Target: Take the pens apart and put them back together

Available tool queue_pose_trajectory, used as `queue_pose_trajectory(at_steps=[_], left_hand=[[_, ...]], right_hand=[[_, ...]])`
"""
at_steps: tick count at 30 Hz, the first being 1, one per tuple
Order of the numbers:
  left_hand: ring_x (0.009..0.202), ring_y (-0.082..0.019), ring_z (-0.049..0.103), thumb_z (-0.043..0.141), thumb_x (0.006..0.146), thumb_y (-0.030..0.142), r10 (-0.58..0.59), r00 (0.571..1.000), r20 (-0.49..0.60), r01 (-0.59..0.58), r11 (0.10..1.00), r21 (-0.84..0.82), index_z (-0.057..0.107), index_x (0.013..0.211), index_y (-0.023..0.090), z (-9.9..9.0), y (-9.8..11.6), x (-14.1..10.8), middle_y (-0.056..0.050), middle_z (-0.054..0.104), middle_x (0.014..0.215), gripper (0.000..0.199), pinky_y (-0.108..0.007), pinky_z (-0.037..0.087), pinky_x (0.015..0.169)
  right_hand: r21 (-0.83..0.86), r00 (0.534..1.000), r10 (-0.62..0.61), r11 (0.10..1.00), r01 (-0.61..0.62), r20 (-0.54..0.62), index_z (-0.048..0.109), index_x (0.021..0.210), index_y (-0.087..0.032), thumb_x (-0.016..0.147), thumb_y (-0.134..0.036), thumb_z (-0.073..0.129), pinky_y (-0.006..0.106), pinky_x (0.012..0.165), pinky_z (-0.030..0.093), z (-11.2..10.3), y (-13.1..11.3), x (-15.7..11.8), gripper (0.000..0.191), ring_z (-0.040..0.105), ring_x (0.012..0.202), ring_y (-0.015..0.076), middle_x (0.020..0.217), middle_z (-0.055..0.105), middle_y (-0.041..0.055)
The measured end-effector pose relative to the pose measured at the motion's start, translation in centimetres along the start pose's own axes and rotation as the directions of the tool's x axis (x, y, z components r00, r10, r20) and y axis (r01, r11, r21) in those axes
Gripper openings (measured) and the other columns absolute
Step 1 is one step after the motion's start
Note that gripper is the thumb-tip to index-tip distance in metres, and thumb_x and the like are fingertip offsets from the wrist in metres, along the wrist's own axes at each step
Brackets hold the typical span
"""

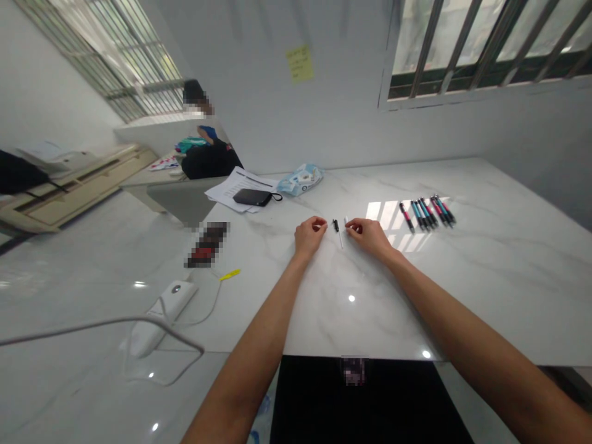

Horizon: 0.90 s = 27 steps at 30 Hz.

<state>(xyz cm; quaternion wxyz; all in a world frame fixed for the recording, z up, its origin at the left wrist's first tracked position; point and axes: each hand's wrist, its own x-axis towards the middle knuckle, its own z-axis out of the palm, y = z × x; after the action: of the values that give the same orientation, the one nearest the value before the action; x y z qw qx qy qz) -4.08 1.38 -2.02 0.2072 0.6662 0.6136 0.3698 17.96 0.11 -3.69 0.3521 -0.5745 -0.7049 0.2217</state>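
Note:
My left hand (311,235) rests on the white marbled table, thumb and fingers curled together in a pinch. Whatever it may hold is too small to make out. A black pen part (336,226) lies between my two hands, and a thin white pen refill (341,238) extends from it toward me. To the right, my right hand (369,234) is pinched closed. A small whitish piece (346,220) shows at its fingertips; its kind is unclear. Neither hand appears to touch the black part.
Several pens (426,214) in red, blue and black lie at the right. Behind my left hand are a blue-white soft packet (301,179), papers (240,183) and a black pouch (252,197). A power strip (163,317) with cables stands left; a person (208,145) sits beyond.

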Motion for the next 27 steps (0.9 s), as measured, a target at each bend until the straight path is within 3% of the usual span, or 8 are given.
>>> queue_pose_trajectory(at_steps=[6,12,20,27], left_hand=[[0.079,-0.019,0.073,0.081,0.089,0.024,0.064,0.997,0.033,-0.064,0.998,0.008,0.083,0.093,0.025,0.2,0.1,0.3,-0.003,0.085,0.094,0.004,-0.032,0.056,0.083],[0.08,-0.02,0.075,0.081,0.088,0.021,0.082,0.994,0.07,-0.087,0.993,0.074,0.083,0.091,0.026,0.6,0.7,0.7,-0.002,0.085,0.094,0.007,-0.03,0.056,0.083],[0.076,-0.019,0.072,0.082,0.087,0.024,0.094,0.993,0.076,-0.1,0.992,0.08,0.082,0.107,0.027,1.0,0.5,1.1,-0.001,0.085,0.094,0.021,-0.03,0.053,0.08],[0.079,-0.02,0.073,0.082,0.087,0.025,0.101,0.991,0.09,-0.106,0.993,0.058,0.083,0.11,0.028,0.8,0.4,1.3,-0.001,0.086,0.097,0.023,-0.031,0.053,0.082]], right_hand=[[-0.015,0.995,0.038,0.999,-0.039,-0.09,0.087,0.102,-0.019,0.093,-0.017,0.071,0.037,0.091,0.057,-0.7,0.4,0.4,0.019,0.073,0.085,0.0224,0.102,0.082,0.0112],[0.065,0.999,0.041,0.997,-0.04,-0.017,0.087,0.1,-0.023,0.092,-0.018,0.072,0.033,0.082,0.056,-0.3,-0.6,0.2,0.018,0.073,0.078,0.0213,0.09,0.083,0.0066],[-0.036,1.0,0.027,0.999,-0.026,0.005,0.086,0.106,-0.019,0.096,-0.018,0.068,0.032,0.081,0.053,-0.1,-1.4,0.1,0.021,0.074,0.084,0.022,0.095,0.083,0.0087],[-0.074,0.999,-0.02,0.997,0.023,0.035,0.087,0.107,-0.023,0.097,-0.021,0.07,0.031,0.084,0.053,0.3,-1.7,0.1,0.019,0.074,0.086,0.0214,0.1,0.083,0.0075]])
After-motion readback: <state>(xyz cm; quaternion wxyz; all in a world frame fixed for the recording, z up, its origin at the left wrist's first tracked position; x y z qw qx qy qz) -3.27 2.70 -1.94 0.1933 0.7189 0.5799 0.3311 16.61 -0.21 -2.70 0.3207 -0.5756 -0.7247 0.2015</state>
